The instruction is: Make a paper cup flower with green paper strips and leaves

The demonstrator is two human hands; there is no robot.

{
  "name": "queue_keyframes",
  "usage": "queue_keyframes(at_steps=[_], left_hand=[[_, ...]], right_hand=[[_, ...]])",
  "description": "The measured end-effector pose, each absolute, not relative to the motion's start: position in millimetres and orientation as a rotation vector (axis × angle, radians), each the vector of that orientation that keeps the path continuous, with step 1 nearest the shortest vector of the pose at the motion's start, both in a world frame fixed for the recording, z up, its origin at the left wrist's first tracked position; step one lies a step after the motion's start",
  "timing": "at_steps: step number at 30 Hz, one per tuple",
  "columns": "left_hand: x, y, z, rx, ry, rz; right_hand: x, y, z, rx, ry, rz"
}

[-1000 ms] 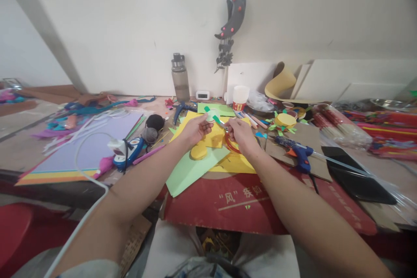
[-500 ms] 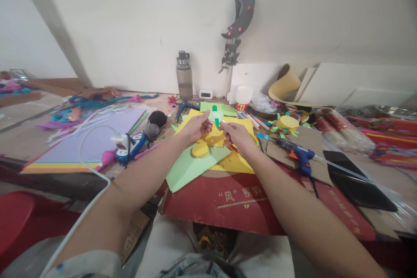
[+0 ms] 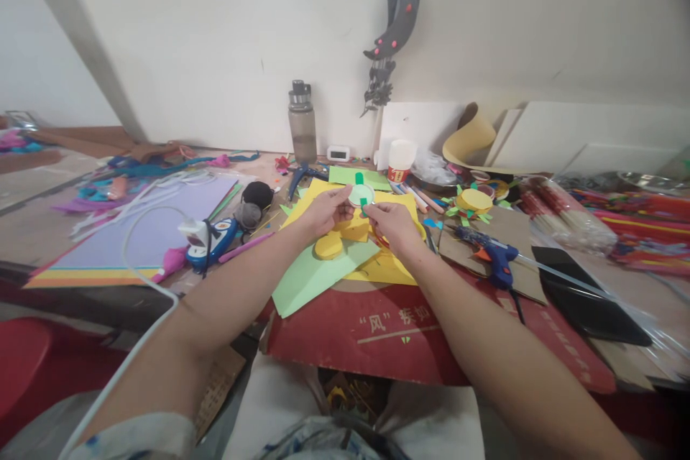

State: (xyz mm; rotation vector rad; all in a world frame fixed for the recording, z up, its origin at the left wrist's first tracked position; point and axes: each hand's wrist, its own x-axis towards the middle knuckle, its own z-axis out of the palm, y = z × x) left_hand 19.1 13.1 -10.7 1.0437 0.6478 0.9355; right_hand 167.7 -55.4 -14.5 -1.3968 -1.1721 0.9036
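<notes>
Above the yellow paper, my left hand [image 3: 330, 211] grips the left edge of a small pale round disc [image 3: 361, 194] between closed fingers. One green strip [image 3: 359, 178] stands out from the disc's far edge, and another green strip [image 3: 364, 207] lies at its near edge. My right hand [image 3: 395, 225] is closed in a pinch at that near strip, its fingertips against the disc's lower right. Below the hands lie yellow paper [image 3: 377, 274], a light green sheet [image 3: 315, 280] and a thick yellow disc [image 3: 328, 246]. The inner fingers of both hands are partly hidden.
A glue gun [image 3: 499, 262] lies on cardboard at right, beside a black flat slab [image 3: 590, 295]. Behind it sits a yellow disc with green tabs [image 3: 474, 200]. A bottle [image 3: 302, 122] and paper cup [image 3: 401, 160] stand at the back. A power strip [image 3: 215, 243] lies left.
The disc has shifted slightly to the right and turned a little, so more of its far green strip shows. Both hands stay on it. The whole view has drifted slightly.
</notes>
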Motion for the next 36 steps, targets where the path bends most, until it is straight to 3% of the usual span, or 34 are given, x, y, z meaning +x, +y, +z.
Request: queue_keyframes(at_steps=[36], left_hand=[[20.2,12.9,-13.0,1.033,0.624,0.923]], right_hand=[[161.3,-61.1,-6.7,-1.321,-1.078,1.033]])
